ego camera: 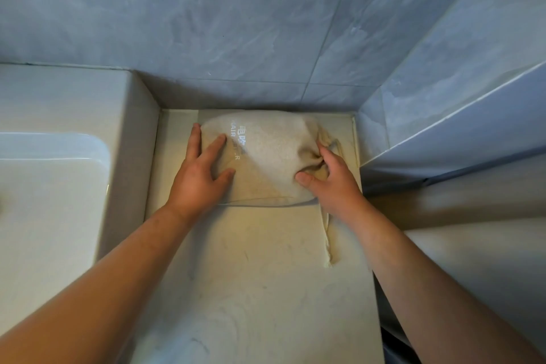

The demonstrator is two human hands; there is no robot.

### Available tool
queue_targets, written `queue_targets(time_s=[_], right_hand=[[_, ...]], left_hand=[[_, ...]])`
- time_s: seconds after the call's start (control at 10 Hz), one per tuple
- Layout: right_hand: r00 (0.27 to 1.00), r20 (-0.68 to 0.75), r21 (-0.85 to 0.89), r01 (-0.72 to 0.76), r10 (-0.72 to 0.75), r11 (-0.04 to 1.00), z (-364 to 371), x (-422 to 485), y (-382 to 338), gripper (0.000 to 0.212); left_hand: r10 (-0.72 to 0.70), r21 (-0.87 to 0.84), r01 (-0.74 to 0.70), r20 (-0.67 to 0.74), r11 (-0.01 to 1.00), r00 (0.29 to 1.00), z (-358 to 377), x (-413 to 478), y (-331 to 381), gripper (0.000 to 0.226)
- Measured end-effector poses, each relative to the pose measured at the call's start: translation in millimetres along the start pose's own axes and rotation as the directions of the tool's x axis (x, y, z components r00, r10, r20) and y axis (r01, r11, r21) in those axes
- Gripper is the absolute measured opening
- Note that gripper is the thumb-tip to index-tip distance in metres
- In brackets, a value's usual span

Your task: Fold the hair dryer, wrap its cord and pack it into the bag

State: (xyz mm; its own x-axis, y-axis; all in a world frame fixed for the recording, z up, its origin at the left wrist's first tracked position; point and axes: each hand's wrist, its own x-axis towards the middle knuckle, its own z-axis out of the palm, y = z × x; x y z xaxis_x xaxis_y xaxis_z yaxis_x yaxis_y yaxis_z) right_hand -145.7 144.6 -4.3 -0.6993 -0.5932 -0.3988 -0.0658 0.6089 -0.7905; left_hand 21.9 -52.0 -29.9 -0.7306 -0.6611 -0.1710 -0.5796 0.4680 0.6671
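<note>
Your left hand (204, 177) spread flat, pressing the bag (274, 156) | your right hand (328, 177) curled, bunching its gathered mouth | bag on bench (251, 275) between both hands | drawstring (326, 233) trails below right hand | contents hidden, lettering partly covered

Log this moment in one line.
left hand: flat on beige cloth drawstring bag | right hand: grips its gathered mouth | dryer: unseen

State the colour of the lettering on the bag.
White lettering on the beige bag; head view shows it best.
</note>
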Motion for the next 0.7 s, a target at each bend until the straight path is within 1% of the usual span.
queue_targets(time_s=[0.2,0.5,0.6,0.7], right_hand=[[0.999,0.046,0.03,-0.014,0.012,0.999,-3.0,12.2,-5.4,0.077],[0.999,0.031,0.089,-0.024,0.021,0.996,-1.4,13.8,-10.0,0.076],[0.998,0.048,0.054,-0.042,0.039,0.998,-1.9,11.6,-14.6,0.077],[0.999,0.024,-0.031,-0.031,0.032,0.999,-7.9,6.4,-21.5,0.082]], left_hand=[[-0.01,0.03,0.009,0.015,0.999,1.0,-4.0,7.8,-1.5,0.07],[-0.035,0.014,0.034,0.091,0.999,0.995,-13.8,19.8,-0.3,0.074],[-0.018,-0.002,0.018,0.11,1.0,0.994,-18.5,18.8,3.3,0.076],[-0.001,0.024,-0.001,0.084,1.0,0.997,-29.3,19.0,4.3,0.073]])
